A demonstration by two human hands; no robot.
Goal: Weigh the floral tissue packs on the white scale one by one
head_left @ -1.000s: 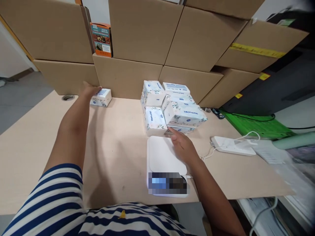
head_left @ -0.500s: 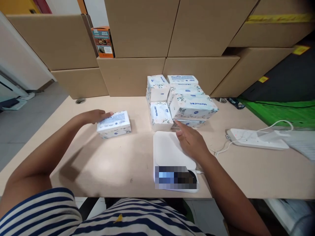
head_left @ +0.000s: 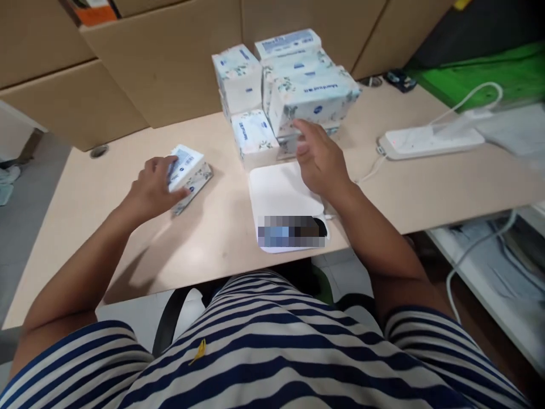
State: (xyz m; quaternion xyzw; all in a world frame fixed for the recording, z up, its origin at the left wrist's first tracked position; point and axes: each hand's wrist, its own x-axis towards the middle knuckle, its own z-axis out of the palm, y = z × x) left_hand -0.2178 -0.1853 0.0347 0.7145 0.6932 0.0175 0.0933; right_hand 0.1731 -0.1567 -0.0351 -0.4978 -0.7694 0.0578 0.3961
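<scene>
On the left of the desk, a white and pale blue tissue pack [head_left: 192, 170] with a leaf print stands at an angle. My left hand [head_left: 151, 188] grips its near left end, thumb along the front and fingers over the top. My right hand [head_left: 326, 162] hovers with nothing in it over the right edge of a flat white device [head_left: 276, 187], whose lower panel is pixelated. Its fingers are stretched out and loosely apart. The index fingertip is close to a stacked tissue pack [head_left: 317, 94]; whether they touch, I cannot tell. A lower tissue pack [head_left: 255, 136] lies just behind the device.
Cardboard boxes [head_left: 170, 68] wall off the back of the desk [head_left: 221, 227]. More tissue packs [head_left: 238, 74] are piled against them. To the right lies a white power strip [head_left: 430, 142] with a cable, beside green material [head_left: 489, 74]. A round cable hole [head_left: 99, 151] is at the left.
The view has tilted down and turned. The left tissue pack has been rotated, and my left hand now wraps its near end, thumb showing. My right hand remains over the device's edge.
</scene>
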